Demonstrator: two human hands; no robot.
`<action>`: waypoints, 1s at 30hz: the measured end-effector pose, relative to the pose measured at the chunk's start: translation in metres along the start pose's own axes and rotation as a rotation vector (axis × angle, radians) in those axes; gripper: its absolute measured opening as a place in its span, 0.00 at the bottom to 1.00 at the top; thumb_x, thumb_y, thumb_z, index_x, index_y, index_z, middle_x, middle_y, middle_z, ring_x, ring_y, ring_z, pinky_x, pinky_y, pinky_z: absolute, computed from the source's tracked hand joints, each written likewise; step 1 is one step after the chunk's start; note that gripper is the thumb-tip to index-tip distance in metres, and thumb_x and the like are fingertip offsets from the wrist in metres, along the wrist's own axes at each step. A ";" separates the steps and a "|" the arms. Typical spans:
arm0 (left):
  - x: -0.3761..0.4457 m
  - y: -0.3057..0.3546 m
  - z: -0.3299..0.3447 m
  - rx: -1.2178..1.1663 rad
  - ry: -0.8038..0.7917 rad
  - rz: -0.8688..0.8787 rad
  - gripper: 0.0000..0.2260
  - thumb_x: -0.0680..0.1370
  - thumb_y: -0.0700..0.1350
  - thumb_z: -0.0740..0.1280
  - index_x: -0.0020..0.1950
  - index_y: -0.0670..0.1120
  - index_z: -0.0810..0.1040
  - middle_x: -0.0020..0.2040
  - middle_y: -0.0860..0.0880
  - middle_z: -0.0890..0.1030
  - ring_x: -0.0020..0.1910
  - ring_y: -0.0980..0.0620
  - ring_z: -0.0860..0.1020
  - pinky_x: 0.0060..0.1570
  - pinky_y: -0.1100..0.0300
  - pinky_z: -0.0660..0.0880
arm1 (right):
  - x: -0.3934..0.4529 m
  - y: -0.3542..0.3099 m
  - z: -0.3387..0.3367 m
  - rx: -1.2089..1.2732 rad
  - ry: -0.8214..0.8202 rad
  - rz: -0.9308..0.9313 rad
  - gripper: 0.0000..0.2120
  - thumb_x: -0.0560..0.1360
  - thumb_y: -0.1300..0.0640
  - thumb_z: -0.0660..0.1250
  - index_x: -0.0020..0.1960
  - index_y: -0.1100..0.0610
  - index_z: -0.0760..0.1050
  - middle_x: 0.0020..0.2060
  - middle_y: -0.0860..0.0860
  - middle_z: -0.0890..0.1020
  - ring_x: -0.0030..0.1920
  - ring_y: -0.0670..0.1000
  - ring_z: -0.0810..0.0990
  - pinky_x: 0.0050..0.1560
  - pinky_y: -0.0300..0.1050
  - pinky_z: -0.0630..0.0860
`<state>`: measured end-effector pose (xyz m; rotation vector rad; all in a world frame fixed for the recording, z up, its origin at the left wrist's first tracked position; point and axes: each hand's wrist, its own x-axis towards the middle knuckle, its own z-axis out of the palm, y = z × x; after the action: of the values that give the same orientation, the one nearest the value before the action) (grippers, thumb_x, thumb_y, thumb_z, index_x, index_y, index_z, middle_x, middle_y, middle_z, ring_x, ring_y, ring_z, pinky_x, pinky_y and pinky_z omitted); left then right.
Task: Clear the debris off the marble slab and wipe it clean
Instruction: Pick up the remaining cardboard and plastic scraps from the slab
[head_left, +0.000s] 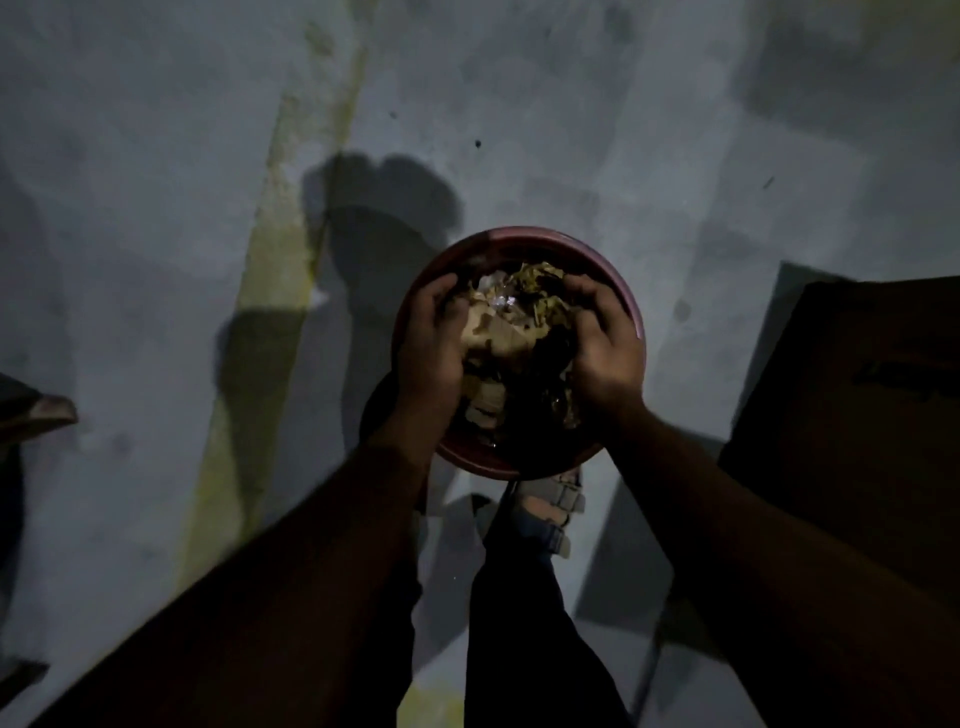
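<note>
Head view, dim light, looking straight down at a grey floor (156, 182). No marble slab in frame.

Both hands are over a round reddish bin (524, 240) standing on the floor just ahead of the person's sandalled foot (545, 506). The left hand (434, 338) and right hand (605, 343) have their fingers curled inward round a wad of debris (506, 325): torn brownish paper or card, dry leaf-like scraps, something shiny and crumpled. The wad sits between the palms, above the bin's mouth and inside its rim. Whether it hangs free or rests on rubbish already in the bin, I cannot tell; the near half of the interior is black.

A dark box (857, 441) stands at the right edge of the floor, near the bin but apart from it.

Judgement: this is the debris-disposal step, load over the bin and not yet let go. Next move calls for parting the hands so scraps fall within the rim, then going back to the slab; wiping appears not yet begun.
</note>
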<state>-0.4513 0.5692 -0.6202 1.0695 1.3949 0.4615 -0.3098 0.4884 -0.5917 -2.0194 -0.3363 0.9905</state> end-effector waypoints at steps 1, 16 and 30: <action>-0.002 0.000 -0.003 0.081 -0.051 0.056 0.17 0.78 0.51 0.65 0.66 0.51 0.76 0.62 0.52 0.77 0.59 0.66 0.76 0.58 0.67 0.73 | 0.001 0.003 -0.003 -0.097 -0.023 -0.050 0.17 0.82 0.64 0.60 0.68 0.56 0.77 0.66 0.47 0.79 0.66 0.41 0.75 0.68 0.36 0.70; 0.030 -0.070 0.024 1.252 -0.413 0.364 0.31 0.83 0.55 0.48 0.82 0.46 0.40 0.83 0.47 0.47 0.81 0.46 0.46 0.79 0.46 0.45 | 0.025 0.070 0.039 -0.965 -0.334 -0.380 0.32 0.84 0.40 0.47 0.83 0.46 0.37 0.81 0.54 0.34 0.81 0.55 0.32 0.77 0.69 0.38; 0.028 -0.053 0.022 1.343 -0.376 0.439 0.29 0.84 0.49 0.52 0.83 0.46 0.47 0.82 0.47 0.54 0.81 0.47 0.51 0.78 0.46 0.47 | 0.032 0.064 0.034 -0.860 -0.282 -0.413 0.30 0.83 0.43 0.51 0.83 0.48 0.52 0.83 0.52 0.53 0.82 0.53 0.47 0.77 0.66 0.44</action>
<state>-0.4422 0.5589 -0.6829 2.4075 1.0278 -0.4893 -0.3219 0.4862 -0.6694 -2.3729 -1.4738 0.9410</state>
